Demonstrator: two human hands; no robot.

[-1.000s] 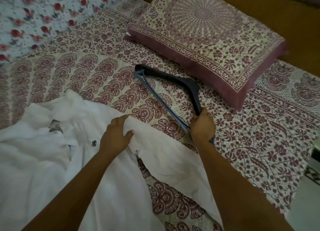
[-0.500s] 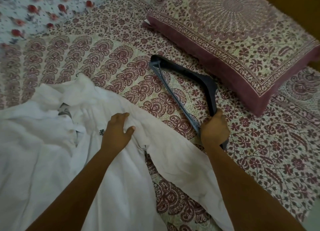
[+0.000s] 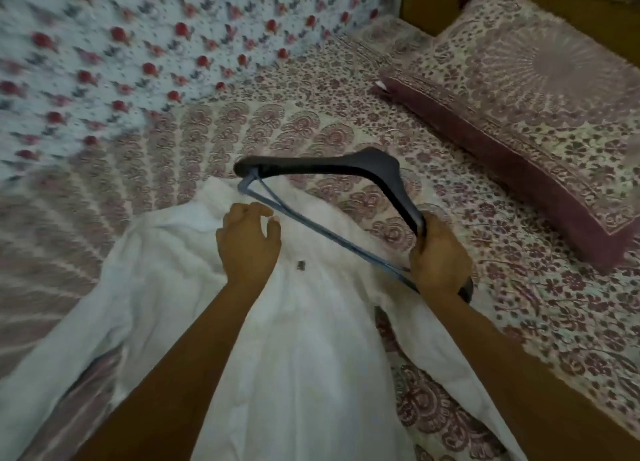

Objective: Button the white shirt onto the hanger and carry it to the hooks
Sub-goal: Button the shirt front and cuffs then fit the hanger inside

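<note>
A white shirt (image 3: 301, 349) lies spread on the bed, collar end away from me, with a small dark mark on its chest. My right hand (image 3: 438, 252) grips one end of a dark hanger (image 3: 363, 164) and holds it raised over the top of the shirt. The hanger's far tip hangs above the collar area, and its thin bar slants across the cloth. My left hand (image 3: 247, 240) rests on the shirt near the collar with its fingers curled into the fabric there.
A patterned maroon bedsheet (image 3: 311, 114) covers the bed. A matching pillow (image 3: 533, 107) lies at the right. A floral cloth (image 3: 121, 45) hangs along the far left side. A wooden headboard (image 3: 426, 3) stands behind the pillow.
My right hand has lifted the hanger off the sheet and swung it left over the shirt's collar end. My left hand has slid up the shirt toward the collar.
</note>
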